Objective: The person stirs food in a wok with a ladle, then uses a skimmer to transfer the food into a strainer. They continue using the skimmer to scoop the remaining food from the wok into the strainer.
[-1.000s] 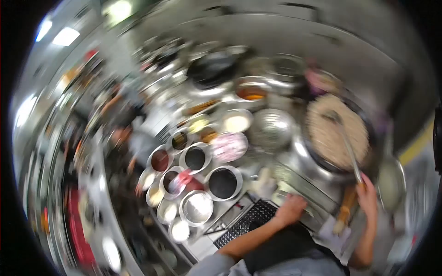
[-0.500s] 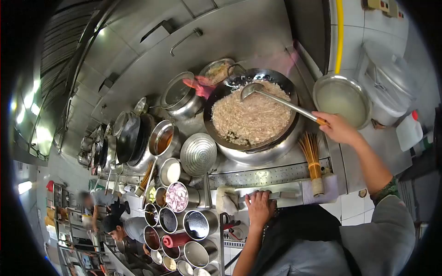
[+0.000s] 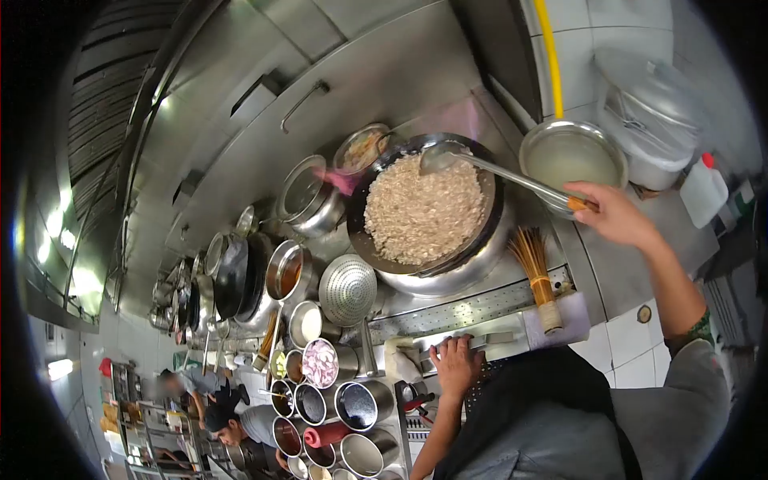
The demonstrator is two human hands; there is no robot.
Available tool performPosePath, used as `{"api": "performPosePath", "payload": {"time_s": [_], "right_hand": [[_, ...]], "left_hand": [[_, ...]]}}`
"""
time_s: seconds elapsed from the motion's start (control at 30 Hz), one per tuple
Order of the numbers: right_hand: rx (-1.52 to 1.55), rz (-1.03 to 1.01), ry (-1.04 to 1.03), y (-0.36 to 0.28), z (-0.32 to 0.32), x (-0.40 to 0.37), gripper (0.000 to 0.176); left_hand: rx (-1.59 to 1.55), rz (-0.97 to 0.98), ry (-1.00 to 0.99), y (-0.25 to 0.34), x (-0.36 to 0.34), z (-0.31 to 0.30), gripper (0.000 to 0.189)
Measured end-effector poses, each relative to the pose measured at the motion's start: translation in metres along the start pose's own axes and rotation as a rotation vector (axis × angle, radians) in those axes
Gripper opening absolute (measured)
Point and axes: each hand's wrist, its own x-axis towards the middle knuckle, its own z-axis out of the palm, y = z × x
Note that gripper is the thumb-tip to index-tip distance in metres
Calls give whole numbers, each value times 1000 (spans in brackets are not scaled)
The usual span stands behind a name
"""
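My right hand (image 3: 612, 216) is closed around the wooden-ended handle of a long steel ladle (image 3: 516, 180). The ladle's bowl touches pale, crumbly food that looks like minced meat (image 3: 424, 212), near the far side of a large black wok (image 3: 364, 238). That wok sits on a round steel burner ring. On the stove's steel front ledge (image 3: 500, 338) rests my left hand (image 3: 458, 364), holding nothing, its fingers lying over the edge beside a folded cloth (image 3: 402, 360).
A bamboo wok brush (image 3: 538, 280) stands right of the wok, below a basin of cloudy liquid (image 3: 576, 160). To the left are a perforated strainer (image 3: 348, 290), a lidded pot (image 3: 308, 196), a bowl of chopped onion (image 3: 320, 362) and several seasoning pots. Co-workers (image 3: 248, 424) are at lower left.
My view has shifted slightly. My right hand has moved to the right with the ladle, whose bowl now lies closer to the wok's far rim. My left hand stays on the ledge.
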Motion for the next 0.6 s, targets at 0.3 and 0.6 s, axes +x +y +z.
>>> {"api": "performPosePath", "payload": {"time_s": [0.3, 0.6], "right_hand": [[157, 204, -58, -19, 21, -39, 47], [477, 534, -150, -90, 10, -117, 48]], "left_hand": [[-41, 7, 4, -5, -2, -7, 54], [-210, -10, 120, -9, -4, -13, 48]]}}
